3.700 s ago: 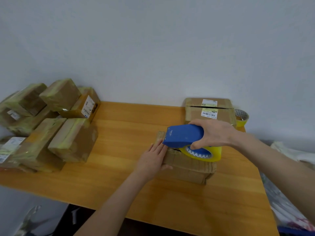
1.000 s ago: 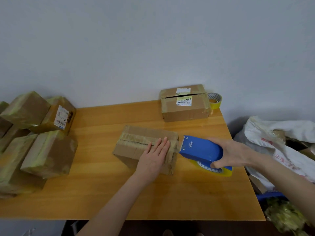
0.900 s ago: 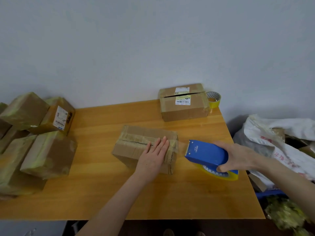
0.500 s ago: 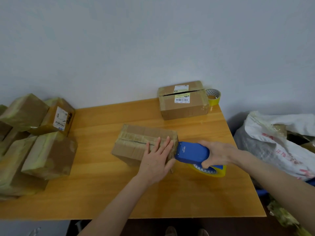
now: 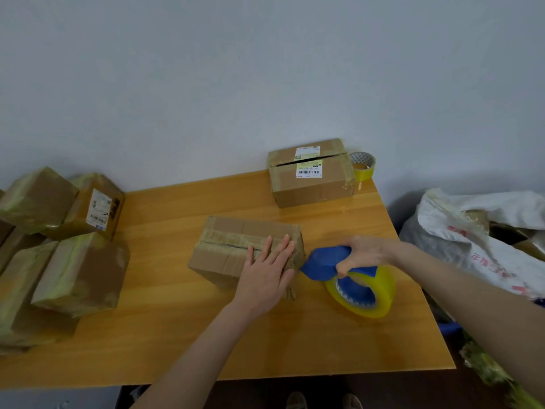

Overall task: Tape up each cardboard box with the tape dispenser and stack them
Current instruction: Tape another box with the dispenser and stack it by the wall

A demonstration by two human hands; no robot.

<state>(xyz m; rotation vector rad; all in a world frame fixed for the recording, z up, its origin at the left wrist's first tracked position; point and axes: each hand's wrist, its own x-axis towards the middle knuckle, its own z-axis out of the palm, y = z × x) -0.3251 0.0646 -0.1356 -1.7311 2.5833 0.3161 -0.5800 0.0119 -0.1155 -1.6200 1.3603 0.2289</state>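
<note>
On the surface (image 5: pixel 165 329), left hand (image 5: pixel 265 276), fingers flat, pins the box (image 5: pixel 230 234), right hand (image 5: pixel 365 249) grips the tape dispenser (image 5: pixel 321 264) beside it; advisable: pull straight along the seam (image 5: pixel 224 245).

Table (image 5: pixel 165 320) x1. Cardboard boxes out on it: 2, ie mid box (image 5: pixel 230 240) & back box (image 5: pixel 312 187). Left pile (image 5: pixel 79 276): at least 5 taped boxes, more cut off at frame edge, can't get exact no. Boxes w/ printed labels: 2 (back box, 1 in pile). Tape dispenser (image 5: pixel 324 261) x1, w/ 1 yellow roll (image 5: pixel 380 293). Spare tape roll (image 5: pixel 364 166) x1. Hands x2: left hand (image 5: pixel 265 276), right hand (image 5: pixel 365 249). White bag (image 5: pixel 477 208) x1. Shoes (image 5: pixel 296 400) x2
</note>
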